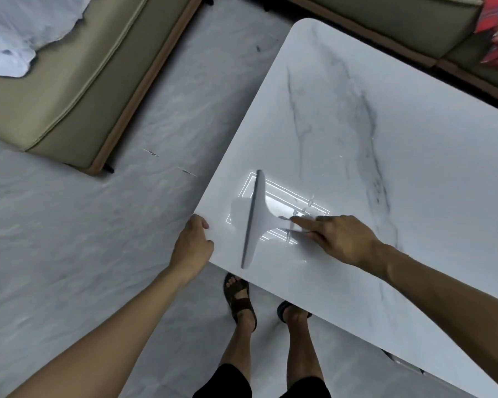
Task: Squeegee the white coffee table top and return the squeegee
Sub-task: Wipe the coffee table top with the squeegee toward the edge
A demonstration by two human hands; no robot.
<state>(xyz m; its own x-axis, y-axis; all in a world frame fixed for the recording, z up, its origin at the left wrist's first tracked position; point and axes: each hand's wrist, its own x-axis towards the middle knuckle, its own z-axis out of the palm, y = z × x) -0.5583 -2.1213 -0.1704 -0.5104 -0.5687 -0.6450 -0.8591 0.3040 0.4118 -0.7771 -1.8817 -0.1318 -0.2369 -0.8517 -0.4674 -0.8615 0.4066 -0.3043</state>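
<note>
Squeegee (pixel 256 221) on table (pixel 371 133), right hand (pixel 342 239) possibly touching, left hand (pixel 191 245) gripping corner

The white, grey-veined coffee table (pixel 400 156) fills the right of the view. A white squeegee (pixel 257 222) sits on its top near the near-left corner, with the blade towards that corner. The right hand (pixel 345 239) reaches across the top, straight fingers at the blurred handle; whether they pinch it is unclear. The left hand (pixel 193 245) grips the table's corner. Sandalled feet (pixel 240 300) stand on the floor by its near edge.

The squeegee (pixel 256 222) lies on the coffee table (pixel 385 168) near its left corner, sofas (pixel 69 96) behind.
</note>
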